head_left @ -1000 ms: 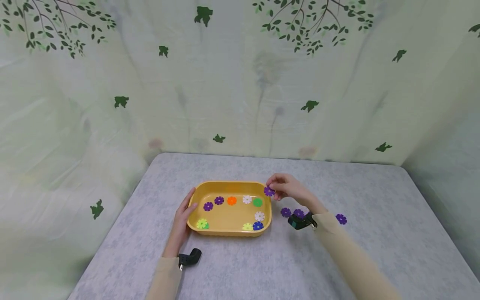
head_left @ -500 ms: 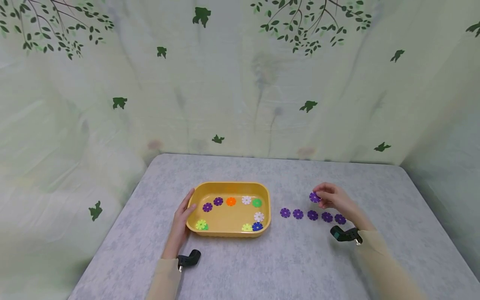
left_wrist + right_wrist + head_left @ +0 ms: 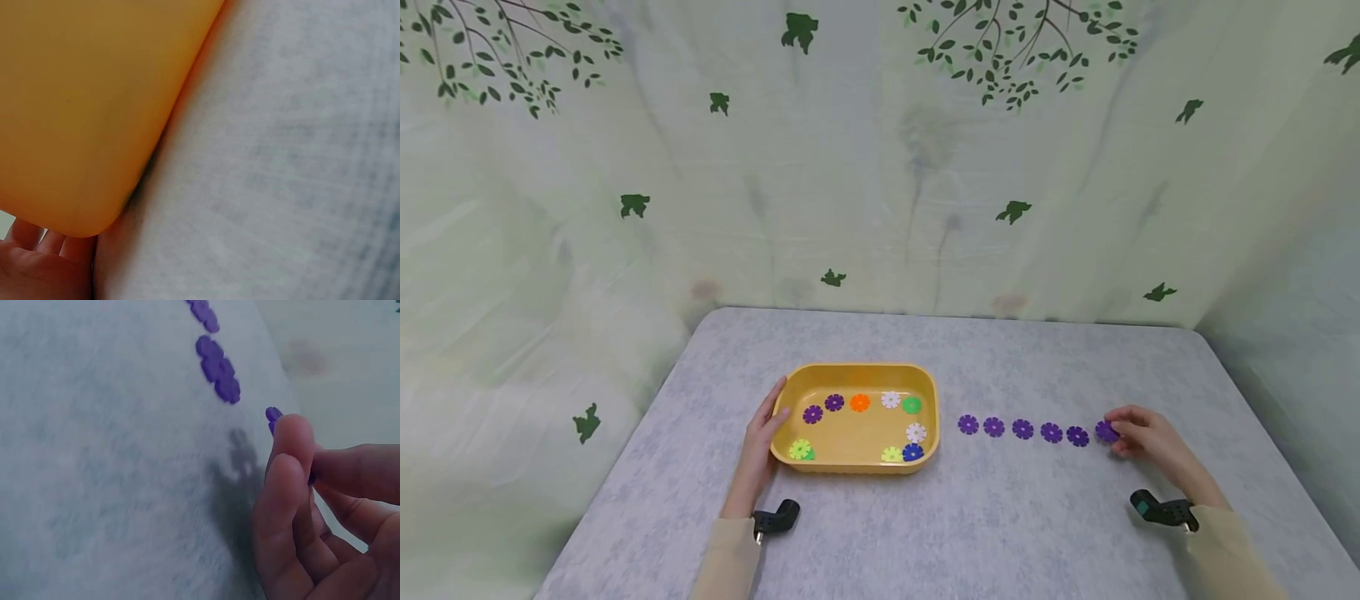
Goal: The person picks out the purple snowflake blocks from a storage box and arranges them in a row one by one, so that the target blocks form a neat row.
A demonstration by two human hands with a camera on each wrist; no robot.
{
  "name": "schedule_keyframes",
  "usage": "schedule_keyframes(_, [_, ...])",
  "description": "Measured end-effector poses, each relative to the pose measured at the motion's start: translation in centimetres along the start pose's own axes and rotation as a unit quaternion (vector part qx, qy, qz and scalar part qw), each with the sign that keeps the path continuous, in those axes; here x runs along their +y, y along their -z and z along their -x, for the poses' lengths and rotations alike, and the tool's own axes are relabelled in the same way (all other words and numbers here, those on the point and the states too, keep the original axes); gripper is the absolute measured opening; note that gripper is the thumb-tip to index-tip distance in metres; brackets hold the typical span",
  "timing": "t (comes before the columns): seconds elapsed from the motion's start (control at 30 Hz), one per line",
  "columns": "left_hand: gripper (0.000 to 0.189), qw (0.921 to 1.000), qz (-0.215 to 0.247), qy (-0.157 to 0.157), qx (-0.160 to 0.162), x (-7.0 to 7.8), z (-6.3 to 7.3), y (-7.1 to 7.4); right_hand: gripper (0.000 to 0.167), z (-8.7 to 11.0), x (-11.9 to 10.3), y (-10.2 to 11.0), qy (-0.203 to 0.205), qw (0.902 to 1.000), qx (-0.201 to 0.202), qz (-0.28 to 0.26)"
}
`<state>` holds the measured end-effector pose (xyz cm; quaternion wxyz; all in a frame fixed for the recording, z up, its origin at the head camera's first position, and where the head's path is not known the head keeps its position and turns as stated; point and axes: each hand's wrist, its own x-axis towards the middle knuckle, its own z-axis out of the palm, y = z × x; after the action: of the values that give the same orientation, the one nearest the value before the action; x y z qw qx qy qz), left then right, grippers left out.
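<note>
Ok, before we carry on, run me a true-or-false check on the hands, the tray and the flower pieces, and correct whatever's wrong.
1. The right hand pinches a purple flower piece. True.
2. The left hand is well away from the yellow tray. False: it holds the tray at its left end.
3. Five other purple pieces lie in a row on the table. True.
4. The orange piece lies outside the tray. False: it lies inside.
5. Two purple pieces lie in the tray. True.
</note>
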<state>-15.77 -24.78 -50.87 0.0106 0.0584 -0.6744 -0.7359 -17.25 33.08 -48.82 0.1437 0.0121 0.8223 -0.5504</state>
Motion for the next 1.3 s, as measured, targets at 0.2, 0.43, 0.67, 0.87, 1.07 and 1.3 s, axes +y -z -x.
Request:
schedule_keyframes(0.2, [0.052,1.0,0.002,0.002,0.004,0.0,0.1,0.1,0.033,0.2,0.5,-0.1,0.0,0.9995,0.005,0.03])
schedule_keyframes(0.43, [0.051,1.0,-0.001,0.005,0.008,0.1,0.2,0.2,0.034,-0.7,-1.3,-1.2,0.012,0.9976,0.017,0.067])
schedule_keyframes(0.67, [0.051,1.0,-0.001,0.001,0.004,0.0,0.2,0.3,0.039,-2.5,-5.7,-4.2,0.053,0.9979,-0.034,0.013])
schedule_keyframes(0.87, [0.052,1.0,0.003,0.002,0.003,0.0,0.1,0.3,0.037,-4.6,-9.5,-9.5,0.08,0.9919,-0.085,-0.05])
schedule_keyframes(1.07, [0.052,1.0,0.001,-0.003,0.004,0.0,0.0,0.3,0.032,-6.6,-13.6,-16.2,0.079,0.9821,-0.143,-0.094])
schedule_keyframes(1.3, [0.051,1.0,0.0,-0.007,0.005,0.1,0.0,0.0,0.033,-8.4,-17.2,-22.1,0.063,0.9674,-0.208,-0.129])
